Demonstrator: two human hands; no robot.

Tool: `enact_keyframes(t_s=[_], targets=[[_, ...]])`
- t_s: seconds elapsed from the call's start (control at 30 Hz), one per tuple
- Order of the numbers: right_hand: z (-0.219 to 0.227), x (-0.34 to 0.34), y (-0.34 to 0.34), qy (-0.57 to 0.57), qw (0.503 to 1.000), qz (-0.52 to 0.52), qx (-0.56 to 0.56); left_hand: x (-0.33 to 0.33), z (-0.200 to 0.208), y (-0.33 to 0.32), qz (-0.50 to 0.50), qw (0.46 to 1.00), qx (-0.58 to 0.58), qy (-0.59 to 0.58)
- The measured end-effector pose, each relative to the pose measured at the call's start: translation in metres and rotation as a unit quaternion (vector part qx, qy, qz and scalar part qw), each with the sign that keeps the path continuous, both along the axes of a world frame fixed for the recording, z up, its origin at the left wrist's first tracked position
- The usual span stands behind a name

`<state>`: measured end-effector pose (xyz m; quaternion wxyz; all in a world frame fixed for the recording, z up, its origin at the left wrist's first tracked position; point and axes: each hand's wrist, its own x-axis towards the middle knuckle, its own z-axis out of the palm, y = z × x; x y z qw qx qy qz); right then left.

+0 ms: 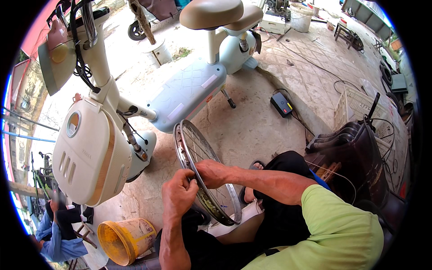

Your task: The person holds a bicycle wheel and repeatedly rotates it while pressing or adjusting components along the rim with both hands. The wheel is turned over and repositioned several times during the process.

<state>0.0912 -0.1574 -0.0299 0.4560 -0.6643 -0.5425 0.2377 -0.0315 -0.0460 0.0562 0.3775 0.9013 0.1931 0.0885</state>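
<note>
Stretching across the view, a pale concrete floor [249, 135] is occupied at the left and centre by a cream and pale-blue electric scooter [189, 92], which is fitted with beige saddles [211, 14] and a cream front box [85, 155]. At the far lower left, a co-worker dressed in blue [67, 247] is seated. Toward the right, a cream openwork plastic crate [345, 105] is partly hidden by dark items.

Just before the worker's lap, beside the scooter's deck, a spoked metal wheel rim [209, 203] is held tilted on its edge; whether it is also supported from below cannot be told. To its left, a yellow-stained bucket [143, 234] is placed, its inside exposed to view.

The rim's near edge is pinched by the left hand [179, 192], with fingers bent and thumb pressed in. Slightly farther along, the rim is gripped by the right hand [212, 173], whose fingers are curled inward, the tips being hidden. Beyond both hands, a small black power box [281, 105] is laid on the concrete, with cables attached.
</note>
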Motion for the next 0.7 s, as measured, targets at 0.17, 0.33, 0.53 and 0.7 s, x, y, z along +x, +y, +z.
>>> enact_keyframes(t_s=[0.17,0.33,0.53,0.7], targets=[[-0.007,0.0,0.002,-0.01,1.0,0.002,0.009,0.0,-0.002,-0.001,0.01,1.0,0.012,0.006],[-0.006,0.0,0.004,-0.001,1.0,-0.003,0.01,-0.001,0.0,0.001,0.006,1.0,0.004,0.01],[-0.005,0.0,0.002,-0.005,1.0,-0.008,0.0,0.001,-0.001,-0.001,0.013,1.0,-0.001,0.0],[-0.003,0.001,0.002,0.001,1.0,0.005,-0.005,0.0,-0.003,0.002,0.001,1.0,-0.006,-0.005]])
